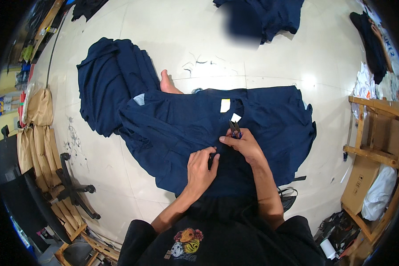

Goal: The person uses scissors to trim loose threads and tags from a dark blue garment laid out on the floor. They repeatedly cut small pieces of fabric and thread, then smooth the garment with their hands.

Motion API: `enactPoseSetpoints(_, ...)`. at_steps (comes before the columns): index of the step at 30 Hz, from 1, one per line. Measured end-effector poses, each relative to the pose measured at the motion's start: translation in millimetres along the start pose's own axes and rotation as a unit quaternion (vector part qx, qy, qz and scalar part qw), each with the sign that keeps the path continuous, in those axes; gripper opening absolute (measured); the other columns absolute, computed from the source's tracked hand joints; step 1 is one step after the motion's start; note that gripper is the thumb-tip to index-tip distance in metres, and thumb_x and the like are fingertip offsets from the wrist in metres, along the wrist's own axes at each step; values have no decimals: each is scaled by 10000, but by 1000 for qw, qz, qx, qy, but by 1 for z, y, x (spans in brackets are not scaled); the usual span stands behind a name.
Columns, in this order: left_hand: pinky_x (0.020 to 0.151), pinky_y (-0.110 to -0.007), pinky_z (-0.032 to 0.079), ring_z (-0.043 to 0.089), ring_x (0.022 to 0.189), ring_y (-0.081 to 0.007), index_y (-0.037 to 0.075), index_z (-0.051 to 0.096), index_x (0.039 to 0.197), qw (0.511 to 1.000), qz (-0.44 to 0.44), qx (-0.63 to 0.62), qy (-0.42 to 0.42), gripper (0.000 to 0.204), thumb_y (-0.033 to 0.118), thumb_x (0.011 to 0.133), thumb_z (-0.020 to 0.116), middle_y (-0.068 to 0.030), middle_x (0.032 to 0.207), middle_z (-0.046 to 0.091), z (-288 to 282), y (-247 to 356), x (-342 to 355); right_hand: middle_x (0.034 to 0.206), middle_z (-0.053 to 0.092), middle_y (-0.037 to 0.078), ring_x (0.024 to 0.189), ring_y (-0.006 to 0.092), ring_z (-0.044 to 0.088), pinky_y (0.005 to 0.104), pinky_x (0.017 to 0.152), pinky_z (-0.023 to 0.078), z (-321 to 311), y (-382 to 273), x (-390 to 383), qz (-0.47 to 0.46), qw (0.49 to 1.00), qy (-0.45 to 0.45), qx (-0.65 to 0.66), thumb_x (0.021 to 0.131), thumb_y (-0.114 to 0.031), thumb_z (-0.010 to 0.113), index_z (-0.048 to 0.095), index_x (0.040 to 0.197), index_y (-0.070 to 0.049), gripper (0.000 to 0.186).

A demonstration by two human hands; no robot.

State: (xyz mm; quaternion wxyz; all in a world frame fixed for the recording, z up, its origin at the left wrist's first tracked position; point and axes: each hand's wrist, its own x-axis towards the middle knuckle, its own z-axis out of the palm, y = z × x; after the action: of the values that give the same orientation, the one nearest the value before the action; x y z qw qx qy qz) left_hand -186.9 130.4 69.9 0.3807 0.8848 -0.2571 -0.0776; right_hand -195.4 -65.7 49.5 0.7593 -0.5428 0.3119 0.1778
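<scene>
A navy garment (275, 128) lies spread across my lap, with a yellow-and-white label (225, 105) and a small white tag (236, 118) near its neck opening. My right hand (245, 145) is closed around a small pair of thread snips (234, 127), whose blades point away from me just below the white tag. Closer to me and to the left, my left hand (201, 168) has its fingers curled and pinched on the garment's cloth; the exact bit between the fingertips is hidden. A heap of folded navy garments (111, 84) touches the spread one at the left.
More navy garments (279, 17) lie on the pale tiled floor (164, 26) at the far side. A bare foot (167, 83) shows beyond the cloth. To the left are a chair base (71, 186) and brown paper bags (33, 150); rightward, a wooden frame (372, 153) and cardboard box (359, 188).
</scene>
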Motion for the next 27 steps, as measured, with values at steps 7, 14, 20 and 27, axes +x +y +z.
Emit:
enactPoseSetpoints(7,742,-366,475,693,694,-236,21,637,1180,999,-45,-10,20,220,107,983,686,-106,861,766,3,2,19,674,501,-91,554,10,375,218,503,234,-10,0,0,22,996,-27,84,890,-108,813,637,817,-123,192)
enactPoseSetpoints(14,584,-347,471,651,528,-217,49,675,1130,998,-50,-9,37,176,141,982,703,-52,694,727,7,1,33,670,559,-57,551,23,422,218,504,255,-11,4,2,-5,997,-43,58,881,-182,830,658,797,-101,208)
enactPoseSetpoints(20,583,-274,479,624,557,-118,23,657,1095,946,-216,-242,17,155,167,1044,634,-73,694,719,8,-2,38,659,572,-48,566,47,451,248,526,293,-10,12,5,-34,998,-44,7,870,-281,830,662,767,-115,258)
enactPoseSetpoints(27,595,-228,469,606,642,-86,-15,616,1138,917,-207,-331,86,146,99,1047,617,-85,907,719,0,-6,37,661,547,-59,530,12,371,229,494,225,-10,7,5,-11,997,-37,66,905,-225,807,613,751,-122,268)
